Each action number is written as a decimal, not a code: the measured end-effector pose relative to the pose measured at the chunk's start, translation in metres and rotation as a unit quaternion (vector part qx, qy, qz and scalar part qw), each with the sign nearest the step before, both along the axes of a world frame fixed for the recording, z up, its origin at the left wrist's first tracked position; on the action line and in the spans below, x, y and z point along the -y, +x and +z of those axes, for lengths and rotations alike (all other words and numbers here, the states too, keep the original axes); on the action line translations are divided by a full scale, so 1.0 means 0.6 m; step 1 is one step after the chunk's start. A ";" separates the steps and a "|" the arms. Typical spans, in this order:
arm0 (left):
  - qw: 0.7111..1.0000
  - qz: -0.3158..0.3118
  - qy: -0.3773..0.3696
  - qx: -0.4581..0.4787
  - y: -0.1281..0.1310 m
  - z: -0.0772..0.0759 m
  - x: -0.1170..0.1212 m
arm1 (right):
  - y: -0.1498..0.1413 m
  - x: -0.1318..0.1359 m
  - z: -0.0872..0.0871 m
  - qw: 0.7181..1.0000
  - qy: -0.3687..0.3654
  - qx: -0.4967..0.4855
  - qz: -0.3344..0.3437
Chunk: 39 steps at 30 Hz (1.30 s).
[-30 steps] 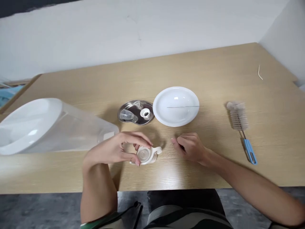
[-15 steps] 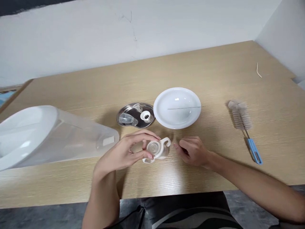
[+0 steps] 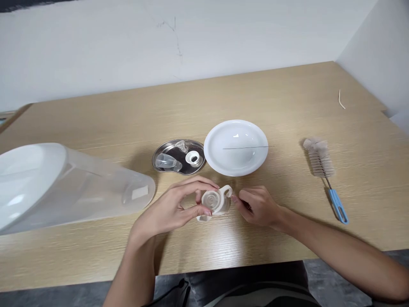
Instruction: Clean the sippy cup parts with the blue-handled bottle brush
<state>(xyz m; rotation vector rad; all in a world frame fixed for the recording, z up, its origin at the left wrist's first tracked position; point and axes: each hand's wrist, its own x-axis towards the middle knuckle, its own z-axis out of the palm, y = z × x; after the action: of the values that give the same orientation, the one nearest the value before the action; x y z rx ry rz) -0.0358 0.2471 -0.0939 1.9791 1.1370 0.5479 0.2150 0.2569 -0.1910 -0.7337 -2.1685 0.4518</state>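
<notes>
My left hand [image 3: 182,207] grips a small clear baby bottle [image 3: 211,199] with white side handles. Its thumb and fingers press on opposite sides, and one round end of the bottle faces up toward me. Closed in a fist, my right hand [image 3: 257,205] is just right of the bottle, thumb near the curved handle; whatever it may hold is hidden. Beyond the bottle, a kidney-shaped metal tray [image 3: 179,169] carries a clear cap [image 3: 165,160], a clear teat [image 3: 182,146] and a white collar ring [image 3: 192,158].
A white bowl [image 3: 212,164] touches or nearly touches the tray, a thin wire [image 3: 246,148] lying across it. To the right rests a bottle brush [image 3: 329,183] with a blue handle. A large translucent container [image 3: 105,187] lies at left. A pale strip [image 3: 341,100] is far right.
The view has shifted slightly. The bottle and my left hand have moved a little to the right, so the handle is nearer my right fist. My left hand keeps its grip.
</notes>
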 end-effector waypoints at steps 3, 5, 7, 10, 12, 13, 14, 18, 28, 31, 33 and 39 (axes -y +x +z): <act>1.000 0.006 0.002 0.006 -0.001 -0.001 0.000 | 0.000 0.003 0.000 1.000 0.004 0.003 0.009; 1.000 0.006 -0.001 0.007 -0.002 -0.002 0.000 | 0.000 0.004 -0.002 1.000 0.006 0.002 0.011; 1.000 0.006 -0.005 0.004 -0.003 -0.002 0.000 | 0.000 0.004 -0.004 1.000 0.008 -0.001 0.010; 1.000 0.010 -0.009 0.001 -0.003 -0.001 0.000 | -0.001 0.004 -0.005 1.000 0.008 -0.003 0.009; 1.000 0.014 -0.013 0.002 -0.002 0.000 0.001 | -0.002 0.004 -0.004 1.000 0.010 -0.004 0.008; 1.000 0.015 -0.016 0.000 -0.002 0.000 0.001 | -0.002 0.004 -0.003 1.000 0.011 -0.004 0.007; 1.000 0.018 -0.019 -0.001 -0.002 -0.001 0.001 | -0.002 0.004 -0.001 1.000 0.011 -0.005 0.005; 0.999 0.027 -0.027 -0.007 -0.004 -0.004 0.000 | -0.003 0.004 0.002 1.000 0.013 -0.010 0.002; 0.997 0.064 -0.023 -0.029 -0.011 -0.013 -0.002 | -0.001 0.006 -0.005 1.000 0.015 0.007 0.003; 0.997 0.072 -0.008 -0.033 -0.012 -0.015 -0.003 | 0.000 0.007 -0.007 1.000 0.017 0.021 0.001; 0.997 0.073 0.002 -0.032 -0.011 -0.015 -0.003 | 0.000 0.007 -0.007 0.999 0.018 0.026 0.005; 0.998 0.059 0.012 -0.010 -0.001 -0.011 0.000 | -0.002 0.006 -0.006 1.000 0.013 0.019 0.008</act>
<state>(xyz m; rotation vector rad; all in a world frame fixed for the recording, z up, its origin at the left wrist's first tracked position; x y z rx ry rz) -0.0361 0.2471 -0.1005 1.9505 1.2706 0.6053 0.2140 0.2534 -0.1947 -0.7172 -2.2119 0.4205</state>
